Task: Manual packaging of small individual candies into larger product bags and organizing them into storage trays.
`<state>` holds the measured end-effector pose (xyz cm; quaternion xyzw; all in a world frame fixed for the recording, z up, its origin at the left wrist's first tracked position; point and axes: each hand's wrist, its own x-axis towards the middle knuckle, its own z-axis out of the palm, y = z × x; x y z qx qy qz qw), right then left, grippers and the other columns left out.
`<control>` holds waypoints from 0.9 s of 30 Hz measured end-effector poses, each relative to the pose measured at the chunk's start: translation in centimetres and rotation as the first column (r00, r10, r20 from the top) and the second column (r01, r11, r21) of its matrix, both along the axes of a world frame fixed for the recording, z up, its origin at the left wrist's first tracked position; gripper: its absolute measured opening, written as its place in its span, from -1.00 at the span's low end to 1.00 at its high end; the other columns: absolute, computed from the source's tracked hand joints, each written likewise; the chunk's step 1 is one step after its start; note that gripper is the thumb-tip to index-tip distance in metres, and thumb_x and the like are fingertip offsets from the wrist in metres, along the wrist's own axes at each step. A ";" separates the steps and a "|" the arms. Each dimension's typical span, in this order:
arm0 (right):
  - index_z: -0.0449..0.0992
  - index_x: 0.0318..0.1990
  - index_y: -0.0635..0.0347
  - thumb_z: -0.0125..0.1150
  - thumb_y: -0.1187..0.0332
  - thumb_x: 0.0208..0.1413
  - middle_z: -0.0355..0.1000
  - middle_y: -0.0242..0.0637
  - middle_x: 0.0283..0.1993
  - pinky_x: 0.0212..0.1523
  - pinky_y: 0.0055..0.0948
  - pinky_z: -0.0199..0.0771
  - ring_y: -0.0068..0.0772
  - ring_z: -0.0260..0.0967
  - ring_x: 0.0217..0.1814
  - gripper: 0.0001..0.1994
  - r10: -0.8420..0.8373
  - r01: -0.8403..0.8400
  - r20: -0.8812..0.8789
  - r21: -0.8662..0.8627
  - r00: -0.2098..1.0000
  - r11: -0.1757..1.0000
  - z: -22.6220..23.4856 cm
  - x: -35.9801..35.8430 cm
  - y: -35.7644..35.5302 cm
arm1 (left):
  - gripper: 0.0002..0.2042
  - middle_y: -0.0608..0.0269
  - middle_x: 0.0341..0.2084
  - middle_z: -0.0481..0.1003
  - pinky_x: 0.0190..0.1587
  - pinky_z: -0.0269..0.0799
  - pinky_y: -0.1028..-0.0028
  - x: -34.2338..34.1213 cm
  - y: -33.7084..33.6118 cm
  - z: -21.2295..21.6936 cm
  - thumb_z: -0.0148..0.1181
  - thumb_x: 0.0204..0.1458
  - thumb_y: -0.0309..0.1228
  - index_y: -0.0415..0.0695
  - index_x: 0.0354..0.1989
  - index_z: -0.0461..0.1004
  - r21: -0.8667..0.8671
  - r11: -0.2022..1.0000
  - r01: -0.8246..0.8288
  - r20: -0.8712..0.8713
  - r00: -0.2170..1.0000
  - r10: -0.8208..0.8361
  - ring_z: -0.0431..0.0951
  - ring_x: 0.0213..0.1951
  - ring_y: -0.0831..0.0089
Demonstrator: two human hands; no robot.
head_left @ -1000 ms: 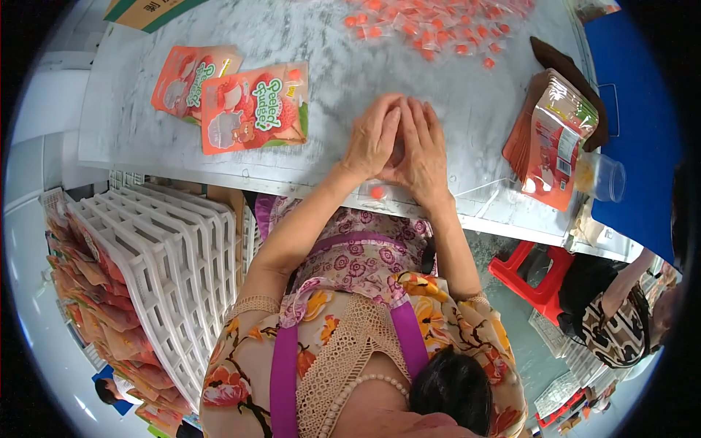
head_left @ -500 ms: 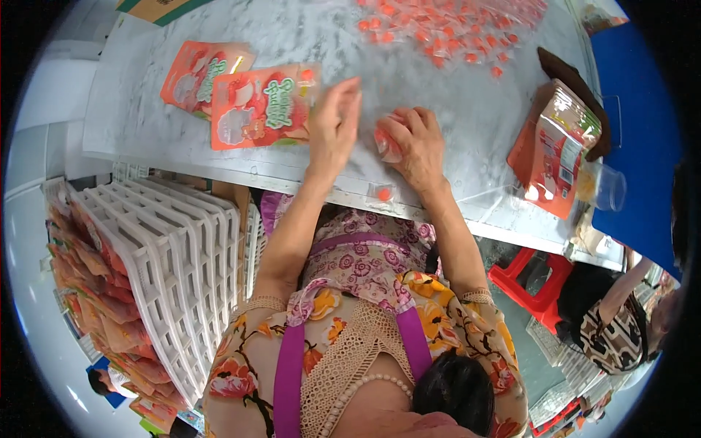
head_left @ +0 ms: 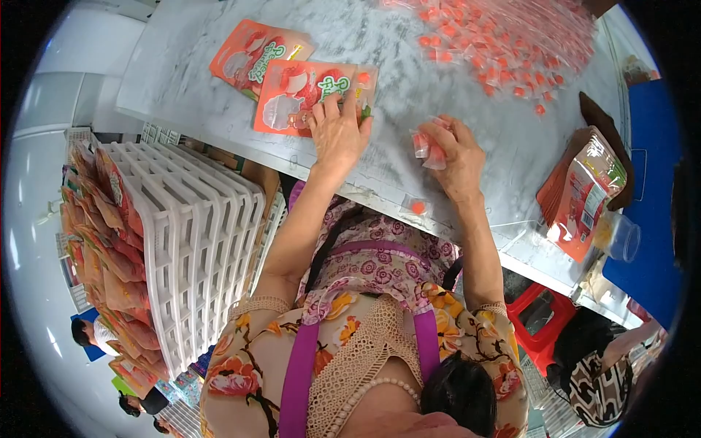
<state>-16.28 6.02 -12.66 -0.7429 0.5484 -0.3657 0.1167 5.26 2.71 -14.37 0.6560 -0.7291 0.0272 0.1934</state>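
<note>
My left hand (head_left: 337,139) lies on the lower right part of a red candy pouch (head_left: 281,84), fingers spread over its front. Beyond it and to the left, a second red pouch (head_left: 244,55) lies flat, partly under the first. My right hand (head_left: 461,162) is closed around a few small clear-wrapped red candies (head_left: 431,150), just above or on the table; how many is hidden by the fingers. Near the table's front edge, close to my right wrist, sits a single wrapped red candy (head_left: 417,207).
A large pile of wrapped red candies (head_left: 511,51) covers the far right of the marbled table (head_left: 182,95). A stack of red pouches (head_left: 584,190) and a clear plastic cup (head_left: 622,237) stand at the right. White crates (head_left: 197,241) stack at lower left; a red stool (head_left: 540,328) stands lower right.
My left hand has come down onto the front pouch, its fingers spreading. My right hand keeps its candies, now more visible between the fingers. The whole view has shifted, moving the table scene rightward.
</note>
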 end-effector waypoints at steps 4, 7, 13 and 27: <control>0.57 -0.13 -0.05 0.36 0.60 -0.40 0.47 -0.21 -0.04 -0.09 -0.31 0.52 -0.13 0.47 -0.03 -0.48 0.028 -0.031 0.092 0.036 0.995 0.999 0.5 0.6 0.0 | -0.51 0.11 -0.09 0.35 -0.02 0.26 0.04 -0.5 0.2 0.4 0.30 -0.13 -0.34 -0.04 0.07 0.45 0.047 0.999 0.023 0.063 0.998 -0.026 0.33 -0.05 0.08; 0.58 -0.15 -0.04 0.35 0.59 -0.38 0.47 -0.19 -0.04 -0.09 -0.32 0.51 -0.13 0.47 -0.04 -0.51 0.036 -0.043 0.139 0.051 0.990 0.998 0.8 0.8 0.2 | -0.54 0.16 -0.09 0.38 -0.02 0.30 0.06 -0.1 0.2 0.4 0.30 -0.14 -0.38 -0.02 0.03 0.48 0.059 0.997 0.055 0.059 0.997 -0.059 0.36 -0.03 0.12; 0.58 -0.18 -0.06 0.36 0.50 -0.31 0.47 -0.25 -0.07 -0.15 -0.30 0.51 -0.16 0.47 -0.08 -0.60 0.035 -0.035 0.005 -0.048 0.999 0.998 -1.3 0.6 0.5 | -0.59 0.08 -0.15 0.46 -0.11 0.42 0.15 1.0 -1.8 2.4 0.29 -0.12 -0.39 -0.09 -0.01 0.48 0.159 0.974 0.161 -0.100 0.984 -0.147 0.48 -0.11 0.07; 0.38 0.19 -0.08 0.40 0.45 -0.35 0.23 -0.23 0.30 0.22 -0.13 0.27 -0.04 0.21 0.25 -0.25 0.180 -0.168 -0.220 0.071 0.959 0.983 0.8 -2.7 1.2 | -0.60 -0.05 -0.16 0.51 -0.03 0.44 0.21 -0.1 -11.5 1.6 0.32 -0.09 -0.37 -0.12 -0.02 0.49 0.177 0.978 0.111 -0.192 0.978 -0.076 0.51 -0.08 0.03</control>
